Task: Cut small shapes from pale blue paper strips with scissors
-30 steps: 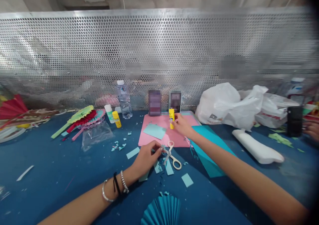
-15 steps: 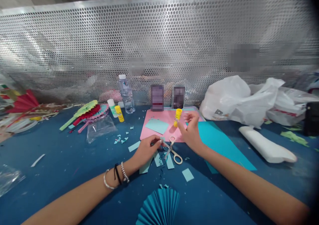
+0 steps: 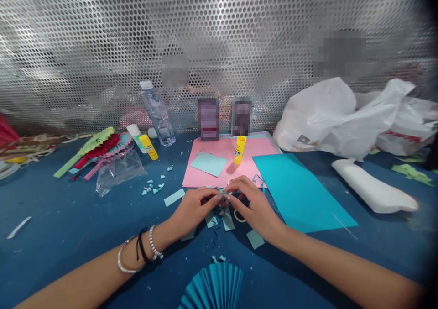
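Fingertips of my left hand [image 3: 193,209] and my right hand [image 3: 256,207] meet at the middle, pinching a small light-blue paper piece [image 3: 223,191] between them. Beneath them lie the scissors [image 3: 238,216], mostly hidden, and light-blue paper strips [image 3: 228,221]. Just beyond my hands, a yellow glue stick [image 3: 240,150] stands upright on pink paper [image 3: 195,172], beside a light-blue sheet [image 3: 209,164]. A pleated blue paper fan [image 3: 214,288] lies at the near edge.
Bright blue paper [image 3: 304,195] lies to the right, near a white roll [image 3: 374,188] and white plastic bags [image 3: 318,117]. At left are a water bottle [image 3: 158,115], another yellow glue stick [image 3: 148,147] and folded fans [image 3: 92,151]. A perforated metal panel [image 3: 219,39] stands behind.
My right hand has moved from beside the upright glue stick, down and left, to meet my left hand at the small paper piece. The view has tilted down.
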Tool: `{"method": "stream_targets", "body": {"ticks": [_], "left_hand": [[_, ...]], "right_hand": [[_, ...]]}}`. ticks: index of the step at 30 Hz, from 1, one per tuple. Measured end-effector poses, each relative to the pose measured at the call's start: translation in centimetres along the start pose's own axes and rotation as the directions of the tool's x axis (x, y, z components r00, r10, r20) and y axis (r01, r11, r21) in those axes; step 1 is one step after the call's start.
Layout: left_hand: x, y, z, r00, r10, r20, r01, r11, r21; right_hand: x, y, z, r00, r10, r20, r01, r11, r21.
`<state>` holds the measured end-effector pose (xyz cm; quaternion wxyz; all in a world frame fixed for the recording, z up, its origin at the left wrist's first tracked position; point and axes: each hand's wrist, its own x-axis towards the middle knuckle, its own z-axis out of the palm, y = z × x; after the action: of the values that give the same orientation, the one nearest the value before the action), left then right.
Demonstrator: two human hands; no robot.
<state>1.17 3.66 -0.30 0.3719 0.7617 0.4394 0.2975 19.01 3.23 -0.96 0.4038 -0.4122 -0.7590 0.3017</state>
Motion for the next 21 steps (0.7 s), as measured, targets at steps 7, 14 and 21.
{"method": "stream_targets", "body": {"ticks": [7, 14, 21], "left_hand": [[-0.17, 0.60, 0.07, 0.998, 0.012, 0.065, -0.016, 0.998, 0.055], [-0.19, 0.26, 0.04, 0.997, -0.003, 0.072, 0.002, 1.000, 0.024], [-0.17, 0.30, 0.13, 0.996, -0.037, 0.082, 0.046, 0.993, -0.110]], "right_hand": [[-0.05, 0.06, -0.19, 1.000, 0.023, -0.004, -0.023, 0.996, 0.081], [-0.03, 0.01, -0.24, 1.000, -0.029, -0.007, 0.029, 0.997, 0.067], [-0.09, 0.26, -0.15, 0.999, -0.022, -0.025, 0.024, 0.996, 0.084]]}}
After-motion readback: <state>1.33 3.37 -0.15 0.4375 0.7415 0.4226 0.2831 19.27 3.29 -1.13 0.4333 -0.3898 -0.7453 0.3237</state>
